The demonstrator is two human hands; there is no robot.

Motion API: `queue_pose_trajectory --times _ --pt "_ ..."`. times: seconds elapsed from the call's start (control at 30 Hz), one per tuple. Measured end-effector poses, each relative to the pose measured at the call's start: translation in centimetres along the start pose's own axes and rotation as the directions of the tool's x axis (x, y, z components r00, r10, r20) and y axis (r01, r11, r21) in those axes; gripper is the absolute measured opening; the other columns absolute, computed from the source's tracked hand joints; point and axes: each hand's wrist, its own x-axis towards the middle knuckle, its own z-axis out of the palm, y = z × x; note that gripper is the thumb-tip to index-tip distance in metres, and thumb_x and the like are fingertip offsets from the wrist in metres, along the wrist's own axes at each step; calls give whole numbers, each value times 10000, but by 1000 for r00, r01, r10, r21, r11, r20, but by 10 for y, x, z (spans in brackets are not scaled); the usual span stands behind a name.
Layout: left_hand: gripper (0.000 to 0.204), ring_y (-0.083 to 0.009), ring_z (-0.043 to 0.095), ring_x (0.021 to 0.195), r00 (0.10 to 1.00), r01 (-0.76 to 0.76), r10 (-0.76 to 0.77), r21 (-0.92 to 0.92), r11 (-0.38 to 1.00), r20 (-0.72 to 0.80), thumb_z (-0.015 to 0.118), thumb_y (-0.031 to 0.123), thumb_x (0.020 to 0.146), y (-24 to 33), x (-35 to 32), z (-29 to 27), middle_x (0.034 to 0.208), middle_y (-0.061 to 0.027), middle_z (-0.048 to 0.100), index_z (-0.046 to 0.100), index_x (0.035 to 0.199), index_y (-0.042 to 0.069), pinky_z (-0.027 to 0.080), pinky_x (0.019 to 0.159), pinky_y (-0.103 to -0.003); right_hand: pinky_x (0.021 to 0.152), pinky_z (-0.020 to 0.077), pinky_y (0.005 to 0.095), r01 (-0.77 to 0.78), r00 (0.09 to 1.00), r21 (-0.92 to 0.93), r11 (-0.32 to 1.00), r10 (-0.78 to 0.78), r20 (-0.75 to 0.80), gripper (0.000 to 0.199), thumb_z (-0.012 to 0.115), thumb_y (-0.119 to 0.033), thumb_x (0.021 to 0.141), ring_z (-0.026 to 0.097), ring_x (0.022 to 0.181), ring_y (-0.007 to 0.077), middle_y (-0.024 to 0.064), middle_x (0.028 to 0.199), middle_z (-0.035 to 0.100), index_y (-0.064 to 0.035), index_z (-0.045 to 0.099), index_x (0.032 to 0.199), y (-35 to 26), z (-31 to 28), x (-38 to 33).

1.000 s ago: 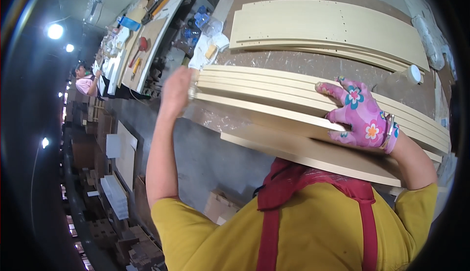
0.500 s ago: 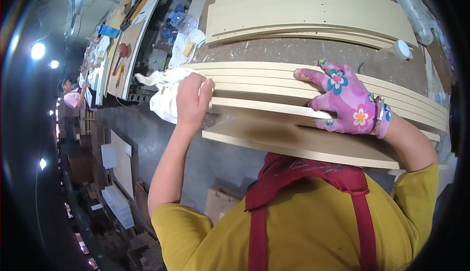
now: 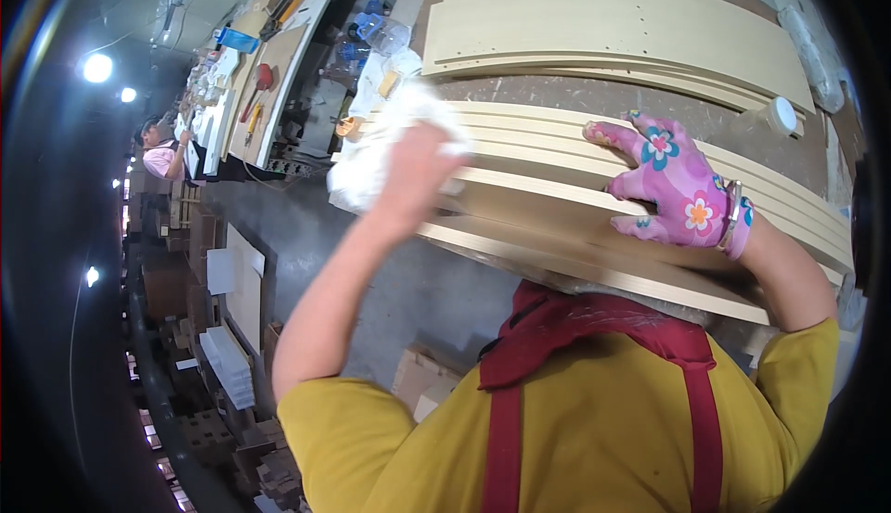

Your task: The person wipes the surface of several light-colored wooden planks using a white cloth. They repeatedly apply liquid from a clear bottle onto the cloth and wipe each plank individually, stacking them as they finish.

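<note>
My left hand (image 3: 415, 177), bare and blurred, presses a white cloth (image 3: 390, 142) on the left end of a stack of pale wooden panels (image 3: 557, 207) lying on the workbench. My right hand (image 3: 673, 184), in a pink flowered glove, lies flat with spread fingers on top of the same stack, toward its right half. My yellow shirt and red apron straps fill the lower part of the view.
A second stack of pale drilled panels (image 3: 622, 31) lies further back on the brown workbench (image 3: 594, 96). A small white round cap (image 3: 782, 114) sits at the right. Benches with tools (image 3: 264, 77) run along the left, where another person (image 3: 160, 147) works. Cardboard boxes and boards lie on the floor.
My left hand with the cloth has slid rightward along the stack's left end over the second. The gloved right hand has stayed flat on the panels.
</note>
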Motion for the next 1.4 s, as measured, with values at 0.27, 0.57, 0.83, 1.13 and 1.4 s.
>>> queue_pose_trajectory --times 0.27,0.57,0.83,1.13,1.4 --pt "314 -333 613 965 619 743 -785 -339 578 18 706 116 829 -18 -65 -85 986 -160 629 620 1116 22 498 803 -398 1029 320 580 -17 1000 41 999 17 -5 266 728 -340 737 399 1295 451 91 1482 430 -129 706 898 -7 9 -4" --pt "450 -274 568 825 922 274 -295 114 955 250 813 147 604 92 -44 -50 982 -40 612 661 1028 131 488 713 -390 1043 308 574 -4 1000 33 999 5 -26 269 755 -306 705 403 1296 438 83 1486 427 -123 705 895 -10 4 -2" --pt "332 -299 563 859 876 380 -437 267 886 204 787 133 659 16 -70 -63 988 -59 613 630 949 94 478 734 -404 1014 354 572 16 1000 -64 998 -18 -25 242 730 -339 764 453 1257 425 70 1505 398 -134 704 891 -10 5 -2" --pt "371 -270 602 1030 760 648 -635 -243 722 140 750 38 742 2 -74 -92 1083 -123 606 624 1091 37 468 903 -327 1015 353 564 9 999 -53 999 -10 -33 241 732 -348 764 448 1268 422 61 1505 404 -153 702 902 -10 8 -4" --pt "227 -237 492 1075 850 490 -503 -584 647 156 516 72 923 41 3 -19 1092 -125 505 490 1143 23 369 986 -320 1032 343 573 -17 999 -64 998 14 -41 258 729 -343 762 442 1279 434 56 1508 402 -146 705 927 -12 8 -3"
